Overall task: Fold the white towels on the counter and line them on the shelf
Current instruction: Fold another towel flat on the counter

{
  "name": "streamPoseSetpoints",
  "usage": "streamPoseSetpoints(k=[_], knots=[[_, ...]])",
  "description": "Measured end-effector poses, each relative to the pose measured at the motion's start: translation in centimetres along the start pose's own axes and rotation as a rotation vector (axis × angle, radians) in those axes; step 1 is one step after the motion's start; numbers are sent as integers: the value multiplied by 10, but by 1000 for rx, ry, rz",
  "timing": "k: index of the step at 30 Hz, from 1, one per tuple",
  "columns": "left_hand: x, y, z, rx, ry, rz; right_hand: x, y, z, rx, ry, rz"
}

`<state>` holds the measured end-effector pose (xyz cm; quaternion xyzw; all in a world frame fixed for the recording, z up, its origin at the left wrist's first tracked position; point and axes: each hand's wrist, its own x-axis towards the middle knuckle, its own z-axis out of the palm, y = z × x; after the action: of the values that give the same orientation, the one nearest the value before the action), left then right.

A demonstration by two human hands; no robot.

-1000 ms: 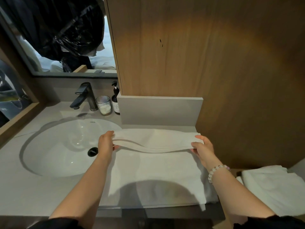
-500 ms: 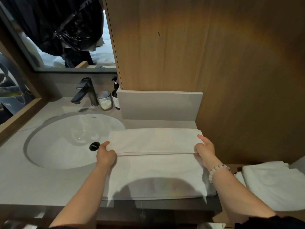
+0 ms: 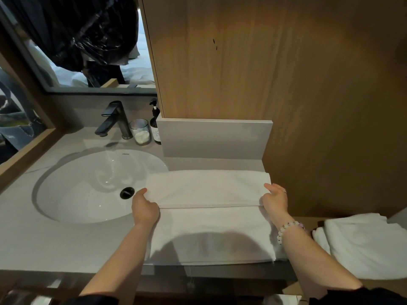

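The towel flap, lifted a second ago, is laid flat right of the sink; ends are pinched by left hand and right hand. Fold judged complete.

- A wood-panelled wall rises behind the grey table's back edge, warmly lit.
- A low grey backsplash lines that edge.
- A mirror hangs above the back left corner.
- A white oval sink fills the left half, with a dark faucet behind it.

One wide view from my head, forward and down, close over the counter, sink at 10 o'clock.
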<state>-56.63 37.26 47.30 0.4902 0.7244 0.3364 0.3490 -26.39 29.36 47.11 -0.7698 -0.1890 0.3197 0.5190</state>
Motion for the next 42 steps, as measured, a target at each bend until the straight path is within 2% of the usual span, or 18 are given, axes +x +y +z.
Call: streamPoseSetpoints(k=[2, 4, 6, 8, 10, 12, 14, 17, 21, 31, 38, 42], knots=[[0, 2, 2, 96, 31, 9, -5, -5, -4, -193, 29, -58], [-4, 10, 2, 367, 104, 43, -15, -16, -6, -562, 83, -206], [-3, 20, 7, 582, 162, 264, -20, -28, 1, -796, 84, -402], [2, 27, 22, 699, 56, 528, -24, -37, 21, -917, -31, -598], [1, 39, 40, 823, -188, 655, -25, -41, 47, -1028, -224, -765], [-6, 46, 59, 974, -384, 691, -27, -35, 71, -1124, -387, -822], [-13, 47, 73, 1040, -459, 729, -26, -22, 84, -1197, -481, -813], [-11, 32, 79, 1014, -495, 726, -20, -3, 81, -1160, -411, -945], [-7, 21, 69, 923, -435, 731, 3, -1, 54, -1171, -506, -767], [5, 0, 28, 866, -286, 436, 16, 1, 11, -1292, -276, -516], [-4, 0, 13, 953, -309, 383, 9, -11, 10, -1372, -348, -444], [-20, -5, 9, 903, -332, 400, -25, 2, 12, -1277, -364, -567]])
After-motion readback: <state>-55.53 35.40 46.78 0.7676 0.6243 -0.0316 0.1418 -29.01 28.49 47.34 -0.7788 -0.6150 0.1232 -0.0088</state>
